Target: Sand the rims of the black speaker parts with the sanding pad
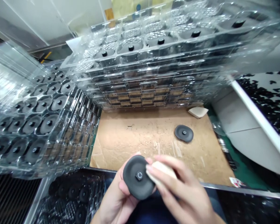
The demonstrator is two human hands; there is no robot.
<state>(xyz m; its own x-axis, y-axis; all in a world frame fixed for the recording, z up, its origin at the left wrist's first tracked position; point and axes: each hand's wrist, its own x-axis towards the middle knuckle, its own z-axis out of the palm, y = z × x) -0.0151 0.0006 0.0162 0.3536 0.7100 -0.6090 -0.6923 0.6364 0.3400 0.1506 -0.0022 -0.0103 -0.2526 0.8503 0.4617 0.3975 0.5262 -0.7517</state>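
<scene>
Holding round dark-grey rubbery-looking disc (138, 182) in left hand (118, 196), off-white foam-looking wedge (165, 170) in right hand (189, 191) at disc's 3 o'clock; probably light, bendy; grip by rim.

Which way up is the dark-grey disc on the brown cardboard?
Knobbed side up: the dark-grey disc shows its black central knob.

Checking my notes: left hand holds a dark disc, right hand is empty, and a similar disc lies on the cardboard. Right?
The right hand isn't empty: the head view shows it holding a pale pad. The left hand holds a dark disc; a similar disc lies on the cardboard.
</scene>
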